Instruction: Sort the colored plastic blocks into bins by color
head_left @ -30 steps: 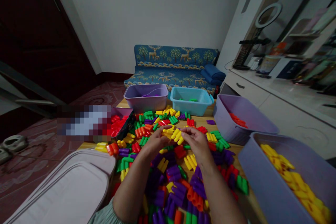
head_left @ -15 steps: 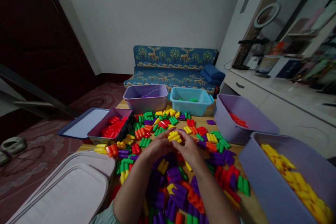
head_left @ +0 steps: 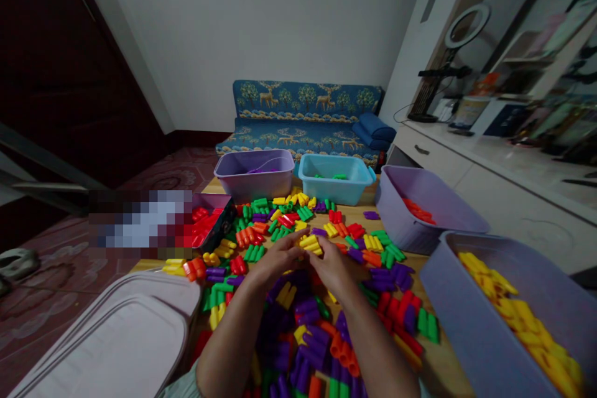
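Observation:
Between my two hands, above the middle of the table, is a yellow plastic building block (head_left: 311, 244) made of joined tubes. My left hand (head_left: 280, 259) has its fingers closed on the block's left side. My right hand (head_left: 330, 259) grips the same block from the right. Below and around both hands lie many loose tube blocks in purple, red, orange, green and yellow, such as a purple block (head_left: 314, 345) under my forearms and a green block (head_left: 254, 253) left of my left hand.
At the back stand a purple bin (head_left: 254, 183) and a light blue bin (head_left: 333, 189) with green blocks. On the right are a bin with orange-red blocks (head_left: 405, 224) and one with yellow blocks (head_left: 459, 298). White lids (head_left: 125, 348) and a box of red blocks (head_left: 224, 217) are left.
The view has shifted slightly, so everything sits a little further left. Both hands stay on the yellow block, with hardly any movement.

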{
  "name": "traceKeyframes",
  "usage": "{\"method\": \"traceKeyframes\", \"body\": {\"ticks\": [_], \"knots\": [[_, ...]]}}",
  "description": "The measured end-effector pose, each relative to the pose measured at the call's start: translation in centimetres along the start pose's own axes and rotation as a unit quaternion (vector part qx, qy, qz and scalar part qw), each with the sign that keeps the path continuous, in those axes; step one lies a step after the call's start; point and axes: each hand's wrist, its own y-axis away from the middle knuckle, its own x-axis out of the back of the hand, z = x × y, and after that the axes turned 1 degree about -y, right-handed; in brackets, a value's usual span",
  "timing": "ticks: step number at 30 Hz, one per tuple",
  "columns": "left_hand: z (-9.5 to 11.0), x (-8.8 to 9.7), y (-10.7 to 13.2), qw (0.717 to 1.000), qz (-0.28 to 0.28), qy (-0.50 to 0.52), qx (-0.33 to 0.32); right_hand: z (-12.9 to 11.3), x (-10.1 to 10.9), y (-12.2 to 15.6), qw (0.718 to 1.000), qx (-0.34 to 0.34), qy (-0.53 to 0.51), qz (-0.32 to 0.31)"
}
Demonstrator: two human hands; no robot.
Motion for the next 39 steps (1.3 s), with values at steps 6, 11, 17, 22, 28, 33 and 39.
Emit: {"method": "traceKeyframes", "body": {"ticks": [6, 11, 17, 22, 28, 33, 39], "knots": [[0.2, 0.1, -0.1, 1.0, 0.0, -0.023, -0.014, -0.1, -0.3, 0.2, 1.0, 0.0, -0.021, -0.011], [0.6, 0.0, 0.1, 0.998, 0.018, -0.045, -0.038, -0.1, -0.7, 0.2, 0.997, 0.008, -0.074, -0.018], [0.7, 0.2, 0.1, 0.996, 0.03, -0.01, -0.078, -0.7, -1.2, 0.4, 0.985, -0.019, -0.16, 0.057], [0.7, 0.1, 0.3, 0.995, -0.012, -0.031, -0.097, -0.8, -1.7, 0.7, 0.963, -0.053, -0.246, 0.095], [0.8, 0.2, 0.4, 0.99, -0.02, -0.086, -0.107, -2.0, -2.2, 1.1, 0.904, -0.084, -0.409, 0.094], [0.8, 0.6, 0.2, 0.988, -0.015, -0.11, -0.109, -3.8, -1.3, 1.2, 0.817, -0.14, -0.537, 0.157], [1.4, 0.3, 0.8, 0.987, 0.009, -0.132, -0.091, -6.7, 1.4, 1.5, 0.749, -0.122, -0.602, 0.249]]}}
